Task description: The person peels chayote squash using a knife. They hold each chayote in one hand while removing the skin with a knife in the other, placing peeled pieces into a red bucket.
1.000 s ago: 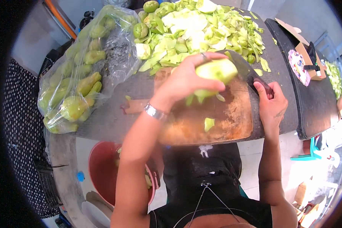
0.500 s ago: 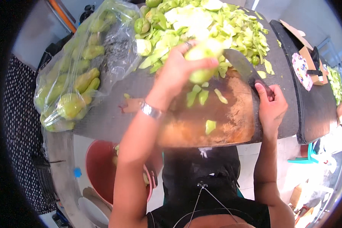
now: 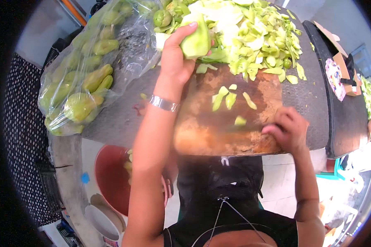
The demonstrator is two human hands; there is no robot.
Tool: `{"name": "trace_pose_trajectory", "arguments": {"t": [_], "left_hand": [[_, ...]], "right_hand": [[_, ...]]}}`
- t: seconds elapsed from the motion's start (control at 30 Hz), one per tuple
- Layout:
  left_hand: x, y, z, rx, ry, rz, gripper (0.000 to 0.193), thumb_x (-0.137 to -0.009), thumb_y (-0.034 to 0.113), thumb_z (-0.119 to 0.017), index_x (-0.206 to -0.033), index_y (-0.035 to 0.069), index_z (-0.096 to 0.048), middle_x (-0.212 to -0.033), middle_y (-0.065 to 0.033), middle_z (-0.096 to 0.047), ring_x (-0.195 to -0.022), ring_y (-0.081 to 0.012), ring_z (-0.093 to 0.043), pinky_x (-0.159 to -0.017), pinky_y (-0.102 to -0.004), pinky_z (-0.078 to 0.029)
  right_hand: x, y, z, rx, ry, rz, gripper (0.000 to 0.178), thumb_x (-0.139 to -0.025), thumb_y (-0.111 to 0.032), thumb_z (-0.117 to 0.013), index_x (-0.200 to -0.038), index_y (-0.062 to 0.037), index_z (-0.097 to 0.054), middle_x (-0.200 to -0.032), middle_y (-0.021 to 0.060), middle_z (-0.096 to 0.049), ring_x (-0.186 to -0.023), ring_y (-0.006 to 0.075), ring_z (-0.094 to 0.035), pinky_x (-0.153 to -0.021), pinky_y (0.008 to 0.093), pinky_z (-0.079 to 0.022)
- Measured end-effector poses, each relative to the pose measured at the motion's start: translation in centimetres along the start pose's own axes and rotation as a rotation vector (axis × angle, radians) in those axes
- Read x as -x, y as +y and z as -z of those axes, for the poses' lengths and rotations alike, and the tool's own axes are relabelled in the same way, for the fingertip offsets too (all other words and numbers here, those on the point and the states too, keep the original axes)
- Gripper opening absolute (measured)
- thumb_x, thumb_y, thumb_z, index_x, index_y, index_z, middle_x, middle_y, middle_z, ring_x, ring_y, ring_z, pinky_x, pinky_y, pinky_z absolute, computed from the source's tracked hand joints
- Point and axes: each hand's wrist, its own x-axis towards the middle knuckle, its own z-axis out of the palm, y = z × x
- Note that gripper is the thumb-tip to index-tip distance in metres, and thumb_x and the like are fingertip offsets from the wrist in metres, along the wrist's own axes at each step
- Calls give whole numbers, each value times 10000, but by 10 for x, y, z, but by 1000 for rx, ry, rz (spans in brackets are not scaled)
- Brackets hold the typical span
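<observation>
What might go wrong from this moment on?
The pale green fruit might slip, since only the left hand holds it. Loose slices on the cutting board could be brushed off by the nearby right hand, which is blurred. Heaped green pieces may slide onto the board.

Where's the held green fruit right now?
In the head view, the green fruit is in the left hand at top centre, with the plastic bag to its left and the green pieces to its right.
</observation>
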Motion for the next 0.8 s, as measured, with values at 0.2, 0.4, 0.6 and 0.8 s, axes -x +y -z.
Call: {"name": "trace_pose_trajectory", "arguments": {"t": [0.2,0.4,0.6,0.8], "left_hand": [[0,3,-4,20,-15,-13,426,-954,312,-694,-1254,14,-641,-1103,-126,-719,-945,-338,-718,-771,-409,-559],[-3,7,3,63,38,-53,446,-957,322,-686,-1291,33,-627,-1140,-137,-718,-960,-349,-719,-775,-412,-561],[-5,10,13,171,49,-61,465,-964,342,-675,-1313,41,-614,-1150,-144,-706,-975,-343,-698,-776,-406,-570],[-11,13,24,310,103,-97,449,-985,387,-665,-1272,44,-619,-1121,-161,-685,-977,-345,-691,-754,-375,-595]], "right_hand": [[-67,38,-19,-9,81,115,360,-724,-302,-921,-795,-64,-662,-881,42,-656,-685,213,-649,-595,332,-500],[-113,62,-42,-190,72,61,314,-792,-265,-886,-846,-40,-674,-883,48,-653,-695,200,-645,-623,324,-508],[-141,72,-61,-94,171,61,350,-801,-357,-871,-822,-58,-689,-863,36,-643,-692,206,-637,-632,346,-499],[-172,64,-37,97,406,-113,371,-841,-417,-853,-841,-67,-729,-866,52,-663,-699,234,-643,-654,363,-497]]}}
